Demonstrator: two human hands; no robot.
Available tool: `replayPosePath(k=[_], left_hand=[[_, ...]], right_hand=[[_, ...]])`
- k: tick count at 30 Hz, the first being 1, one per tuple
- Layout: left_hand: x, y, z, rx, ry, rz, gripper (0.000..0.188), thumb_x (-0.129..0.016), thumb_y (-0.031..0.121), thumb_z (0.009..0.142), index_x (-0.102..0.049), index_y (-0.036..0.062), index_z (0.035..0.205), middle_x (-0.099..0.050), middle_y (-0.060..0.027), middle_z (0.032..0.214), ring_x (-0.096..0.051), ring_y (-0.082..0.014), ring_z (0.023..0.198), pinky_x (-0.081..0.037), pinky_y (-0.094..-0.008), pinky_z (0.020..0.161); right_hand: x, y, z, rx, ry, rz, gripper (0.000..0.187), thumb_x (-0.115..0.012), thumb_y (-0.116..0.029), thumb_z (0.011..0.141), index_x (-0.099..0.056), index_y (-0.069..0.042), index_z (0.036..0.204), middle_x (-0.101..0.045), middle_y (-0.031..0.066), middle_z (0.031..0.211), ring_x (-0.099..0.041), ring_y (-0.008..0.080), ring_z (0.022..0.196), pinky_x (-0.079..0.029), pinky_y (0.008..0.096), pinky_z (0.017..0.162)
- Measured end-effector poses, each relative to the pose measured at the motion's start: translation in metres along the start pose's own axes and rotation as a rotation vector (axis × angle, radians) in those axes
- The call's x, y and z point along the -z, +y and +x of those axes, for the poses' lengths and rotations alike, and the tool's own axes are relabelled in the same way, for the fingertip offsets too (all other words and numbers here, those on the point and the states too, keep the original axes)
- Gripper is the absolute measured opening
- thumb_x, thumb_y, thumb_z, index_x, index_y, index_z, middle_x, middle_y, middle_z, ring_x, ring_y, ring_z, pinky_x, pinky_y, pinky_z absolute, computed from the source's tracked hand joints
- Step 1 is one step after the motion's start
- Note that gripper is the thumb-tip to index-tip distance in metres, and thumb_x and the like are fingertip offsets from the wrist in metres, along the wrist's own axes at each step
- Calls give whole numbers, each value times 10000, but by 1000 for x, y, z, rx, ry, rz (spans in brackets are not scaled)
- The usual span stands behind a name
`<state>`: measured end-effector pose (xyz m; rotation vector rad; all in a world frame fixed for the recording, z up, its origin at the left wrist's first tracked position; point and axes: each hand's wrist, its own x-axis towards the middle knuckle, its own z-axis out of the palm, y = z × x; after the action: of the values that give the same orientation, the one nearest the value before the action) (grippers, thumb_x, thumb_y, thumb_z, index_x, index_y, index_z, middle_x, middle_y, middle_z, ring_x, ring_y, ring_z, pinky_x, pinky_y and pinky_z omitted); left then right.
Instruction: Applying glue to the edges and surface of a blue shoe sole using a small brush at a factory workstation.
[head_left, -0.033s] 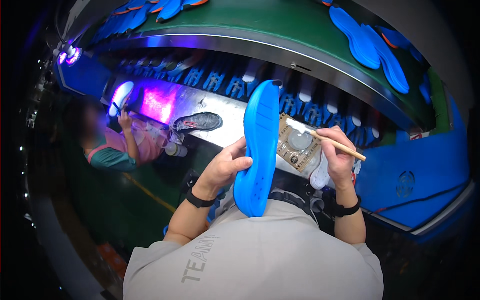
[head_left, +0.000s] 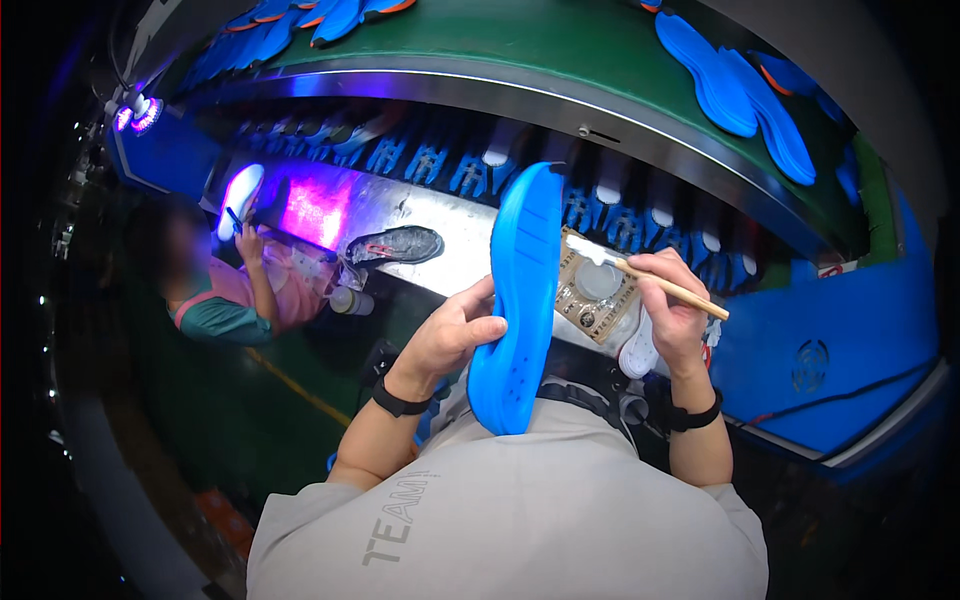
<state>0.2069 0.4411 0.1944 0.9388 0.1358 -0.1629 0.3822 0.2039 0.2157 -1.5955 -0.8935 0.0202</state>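
Note:
My left hand (head_left: 457,325) grips a bright blue shoe sole (head_left: 520,300) by its left edge, thumb on the face. The sole stands nearly upright in front of me, with grooves near its top and small holes lower down. In my right hand (head_left: 672,300) is a wooden-handled brush (head_left: 680,291), pinched between thumb and fingers. White stuff coats its bristles, which are to the right of the sole and apart from it. Beneath the brush, a round, pale, translucent dish (head_left: 598,281) rests on a brown printed sheet (head_left: 597,318).
A dark shoe (head_left: 395,245) lies on the metal bench (head_left: 440,212), left of the sole. Blue soles (head_left: 705,75) lie on the green conveyor (head_left: 540,40) beyond a rack. At left, a co-worker (head_left: 235,290) holds a sole under purple light. A white shoe (head_left: 640,345) sits near my right wrist.

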Motion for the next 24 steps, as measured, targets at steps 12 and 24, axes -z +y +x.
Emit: replayPosePath(k=[12, 24], left_hand=[[-9, 21, -1, -1, -23, 35, 826, -712, 267, 872, -314, -46, 1525, -574, -158, 1329, -587, -205, 1175, -490, -337, 1011], [-11, 26, -4, 63, -97, 64, 811, -700, 269, 871, -340, -46, 1526, -557, -159, 1368, -575, -208, 1187, -470, -328, 1028]], right_hand=[[3, -14, 1, 121, -171, -71, 170, -684, -20, 784, -738, -11, 945, -713, 77, 830, -597, 205, 749, -434, 336, 726], [6, -8, 20, 122, 37, -119, 160, -682, -33, 832, -728, 17, 976, -718, 109, 874, -615, 214, 761, -469, 331, 738]])
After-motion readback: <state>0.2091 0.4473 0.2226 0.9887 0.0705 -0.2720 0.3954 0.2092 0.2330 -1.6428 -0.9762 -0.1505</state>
